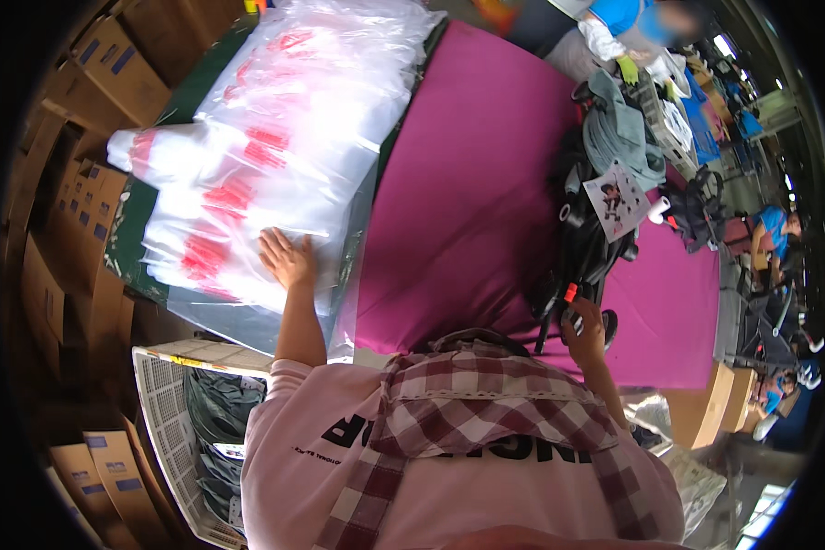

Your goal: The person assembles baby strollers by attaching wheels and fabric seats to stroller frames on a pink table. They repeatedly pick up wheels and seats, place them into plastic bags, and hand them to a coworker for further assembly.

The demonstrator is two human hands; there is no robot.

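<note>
My left hand (289, 259) lies with fingers spread on a stack of clear plastic bags (330, 174) printed in red, touching the top layer. On the magenta cloth to the right is a folded black stroller (585, 247), its wheels showing at the near end. My right hand (585, 328) is closed around a part at that near end, beside a small red piece (571, 292); the exact part is hidden by my fingers. A printed leaflet (617, 203) rests on the stroller, and grey-green fabric (619, 128) lies at its far end.
The magenta-covered table (467, 174) fills the middle. Cardboard boxes (119, 69) are stacked at the left. Near my left side stands a white plastic crate (160, 412) of dark fabric pieces. A co-worker (605, 41) with a gloved hand is across the table; others sit farther right.
</note>
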